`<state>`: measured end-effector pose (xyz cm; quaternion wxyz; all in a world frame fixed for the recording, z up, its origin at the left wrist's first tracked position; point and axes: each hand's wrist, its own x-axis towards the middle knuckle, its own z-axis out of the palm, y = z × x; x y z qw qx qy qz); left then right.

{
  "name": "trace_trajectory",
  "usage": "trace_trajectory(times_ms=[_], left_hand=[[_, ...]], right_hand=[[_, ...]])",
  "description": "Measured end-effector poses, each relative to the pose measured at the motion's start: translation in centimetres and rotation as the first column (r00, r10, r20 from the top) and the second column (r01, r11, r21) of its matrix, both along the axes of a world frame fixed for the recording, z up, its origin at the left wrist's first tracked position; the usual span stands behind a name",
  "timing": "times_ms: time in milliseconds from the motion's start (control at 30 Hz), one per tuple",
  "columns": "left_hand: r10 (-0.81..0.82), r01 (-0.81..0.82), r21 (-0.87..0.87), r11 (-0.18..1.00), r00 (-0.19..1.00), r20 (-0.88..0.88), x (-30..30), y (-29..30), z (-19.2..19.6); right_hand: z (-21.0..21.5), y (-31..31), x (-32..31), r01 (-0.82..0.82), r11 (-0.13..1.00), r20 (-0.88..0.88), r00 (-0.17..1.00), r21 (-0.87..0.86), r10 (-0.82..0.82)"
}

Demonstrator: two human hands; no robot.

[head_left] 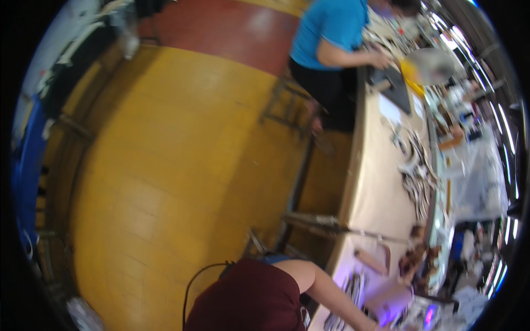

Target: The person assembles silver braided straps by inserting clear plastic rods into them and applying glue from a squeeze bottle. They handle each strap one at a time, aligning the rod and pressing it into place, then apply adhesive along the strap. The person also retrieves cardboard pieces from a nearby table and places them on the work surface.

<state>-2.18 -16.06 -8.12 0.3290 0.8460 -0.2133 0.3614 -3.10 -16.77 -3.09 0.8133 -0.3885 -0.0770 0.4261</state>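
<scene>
A bare forearm [331, 295] with a maroon short sleeve [248, 298] comes in from the lower edge and reaches right onto a long beige workbench [375, 187]. It looks like my left arm. My left hand [380, 326] is cut by the bottom edge beside dark striped parts [353, 287], in purple light, so its fingers cannot be read. My right hand is out of view. A tan cylinder [371, 261] lies on the bench just beyond the forearm.
Another person in a blue shirt [331, 27] works at the bench's far end, hands at a dark mat [395, 83]. A heap of small pale and dark parts [417, 176] lines the bench. A metal stool [287, 99] stands on the yellow floor [165, 165].
</scene>
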Motion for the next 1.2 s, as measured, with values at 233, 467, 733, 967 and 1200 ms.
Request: trace_trajectory(times_ms=[233,467,733,967,1200], left_hand=[[0.238,-0.234,0.044,0.971,0.964,-0.122,-3.1,4.6,-4.4],[0.373,-0.364,0.088,0.927,0.913,-0.164,-4.7,4.5,-5.0],[0.415,-0.398,0.120,0.910,0.890,-0.191,-5.3,4.3,-5.2],[0.420,-0.404,0.118,0.907,0.887,-0.192,-5.5,4.1,-5.4],[0.438,-0.427,0.100,0.899,0.876,-0.200,-5.2,4.4,-5.4]], right_hand=[[-1.3,4.7,1.4,-0.148,0.988,-0.050,0.987,0.049,0.150],[-0.9,6.4,3.1,-0.236,0.966,-0.071,0.967,0.107,0.244],[-0.4,6.6,4.6,-0.232,0.966,-0.073,0.968,0.117,0.241],[0.0,6.6,5.8,-0.198,0.974,-0.058,0.977,0.106,0.205],[0.7,7.4,6.4,-0.220,0.973,-0.023,0.975,0.070,0.222]])
